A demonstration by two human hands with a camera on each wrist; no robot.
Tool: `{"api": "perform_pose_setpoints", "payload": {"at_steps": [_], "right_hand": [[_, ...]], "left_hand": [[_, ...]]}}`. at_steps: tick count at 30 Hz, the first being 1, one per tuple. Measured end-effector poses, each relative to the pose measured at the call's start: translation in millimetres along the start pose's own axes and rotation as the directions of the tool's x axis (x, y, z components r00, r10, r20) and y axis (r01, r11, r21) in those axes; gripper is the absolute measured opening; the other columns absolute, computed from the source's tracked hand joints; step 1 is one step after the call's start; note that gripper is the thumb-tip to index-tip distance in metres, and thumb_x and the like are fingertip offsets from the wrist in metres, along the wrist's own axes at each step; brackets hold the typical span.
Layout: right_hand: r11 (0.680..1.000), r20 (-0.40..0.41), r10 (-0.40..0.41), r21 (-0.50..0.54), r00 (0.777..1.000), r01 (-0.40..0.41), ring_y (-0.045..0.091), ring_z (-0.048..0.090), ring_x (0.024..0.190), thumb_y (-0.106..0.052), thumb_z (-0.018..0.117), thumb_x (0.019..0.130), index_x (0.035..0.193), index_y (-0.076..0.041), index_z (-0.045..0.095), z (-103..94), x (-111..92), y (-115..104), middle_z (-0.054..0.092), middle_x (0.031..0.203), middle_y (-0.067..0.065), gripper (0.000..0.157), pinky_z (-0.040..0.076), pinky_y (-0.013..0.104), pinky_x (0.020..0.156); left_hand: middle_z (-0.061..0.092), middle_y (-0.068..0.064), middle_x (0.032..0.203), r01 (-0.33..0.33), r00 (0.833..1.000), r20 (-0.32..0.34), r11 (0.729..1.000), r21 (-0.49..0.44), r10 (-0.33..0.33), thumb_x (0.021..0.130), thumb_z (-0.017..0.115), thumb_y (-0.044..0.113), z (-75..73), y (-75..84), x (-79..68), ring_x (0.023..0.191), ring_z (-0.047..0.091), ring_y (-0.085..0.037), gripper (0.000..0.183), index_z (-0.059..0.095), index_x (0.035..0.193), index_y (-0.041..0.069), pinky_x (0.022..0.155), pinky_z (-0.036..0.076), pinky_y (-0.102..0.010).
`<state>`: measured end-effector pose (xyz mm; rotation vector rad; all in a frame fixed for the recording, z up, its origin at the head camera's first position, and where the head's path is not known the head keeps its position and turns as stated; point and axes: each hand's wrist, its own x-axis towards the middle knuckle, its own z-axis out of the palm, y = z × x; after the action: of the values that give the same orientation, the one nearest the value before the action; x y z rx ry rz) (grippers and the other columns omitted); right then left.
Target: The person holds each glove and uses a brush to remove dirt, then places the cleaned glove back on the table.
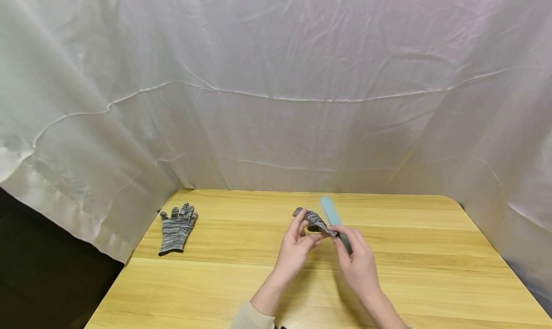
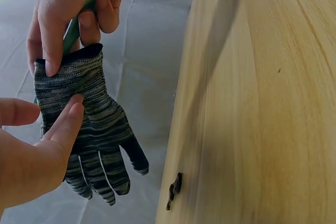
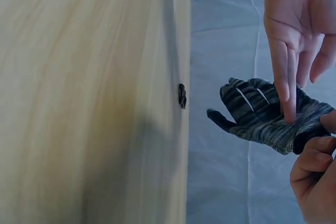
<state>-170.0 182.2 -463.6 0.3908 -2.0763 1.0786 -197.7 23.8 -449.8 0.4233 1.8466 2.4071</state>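
A grey-and-black striped knit glove (image 1: 316, 218) is held up above the table between the two hands. My right hand (image 1: 359, 262) pinches its black cuff (image 2: 84, 53) between thumb and fingers. In the same hand's curled fingers lies the darker green handle of a light blue brush (image 1: 329, 208), with its bristles pointing left. My left hand (image 1: 294, 247) touches the glove's palm side with fairly straight fingers, as the right wrist view shows, its thumb apart. The glove's fingers (image 3: 247, 100) hang free. Flat on the table at the left lies another matching glove (image 1: 177, 229).
A wood-grain table (image 1: 207, 290) spreads under the hands. Pale cloth curtains (image 1: 276, 128) hang behind it and along its sides. A small dark object (image 2: 174, 190), its kind unclear, sits on the table in both wrist views.
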Motion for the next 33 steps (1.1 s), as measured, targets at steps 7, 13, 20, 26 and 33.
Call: {"api": "perform_pose_setpoints", "payload": {"at_steps": [7,13,20,26,33], "right_hand": [[0.920,0.094,0.322,0.206,0.942,-0.335,0.004,0.060,0.063,-0.001,0.066,0.100,0.120,-0.008,0.070,-7.5,2.8,-3.0,0.068,0.105,0.015,0.022,0.053,0.020,0.052],[0.803,0.152,0.504,0.282,0.850,-0.526,0.007,0.071,0.082,-0.009,0.062,0.105,0.129,-0.007,0.064,-13.3,6.6,-6.7,0.064,0.115,0.020,0.025,0.058,0.022,0.066],[0.750,0.116,0.575,0.321,0.810,-0.579,0.008,0.064,0.073,-0.012,0.063,0.104,0.130,-0.006,0.063,-15.1,10.1,-7.7,0.065,0.110,0.012,0.026,0.049,0.019,0.055],[0.732,0.102,0.603,0.323,0.791,-0.600,0.008,0.061,0.070,-0.014,0.064,0.104,0.130,-0.007,0.064,-16.9,11.9,-8.9,0.066,0.108,0.008,0.027,0.047,0.019,0.052],[0.690,0.105,0.632,0.373,0.767,-0.620,0.007,0.053,0.062,-0.013,0.065,0.103,0.129,-0.006,0.063,-17.2,13.3,-12.2,0.066,0.103,0.001,0.026,0.044,0.017,0.049]], "left_hand": [[0.042,-0.026,0.157,0.004,1.000,0.025,0.999,0.033,-0.004,0.099,0.054,-0.005,-0.6,-0.2,-0.9,0.115,0.068,-0.042,0.078,0.016,0.166,0.007,0.103,0.056,-0.038],[0.043,-0.025,0.157,-0.045,0.999,-0.004,0.999,0.012,0.045,0.097,0.048,-0.009,-0.6,-2.5,0.5,0.114,0.069,-0.040,0.079,0.016,0.167,0.011,0.104,0.055,-0.045],[0.049,-0.020,0.154,-0.093,0.996,-0.012,0.996,0.015,0.093,0.096,0.046,-0.012,0.3,-3.3,0.8,0.111,0.070,-0.044,0.077,0.026,0.166,0.015,0.101,0.057,-0.042],[0.056,-0.025,0.144,-0.099,0.994,-0.043,0.994,0.043,0.101,0.095,0.048,-0.009,3.2,-4.7,0.4,0.108,0.069,-0.048,0.065,0.034,0.157,0.000,0.098,0.059,-0.040],[0.059,-0.026,0.134,-0.021,0.999,-0.042,0.997,0.079,0.024,0.095,0.054,-0.005,7.6,-11.9,-0.2,0.109,0.070,-0.042,0.057,0.041,0.151,-0.003,0.099,0.059,-0.042]]}}
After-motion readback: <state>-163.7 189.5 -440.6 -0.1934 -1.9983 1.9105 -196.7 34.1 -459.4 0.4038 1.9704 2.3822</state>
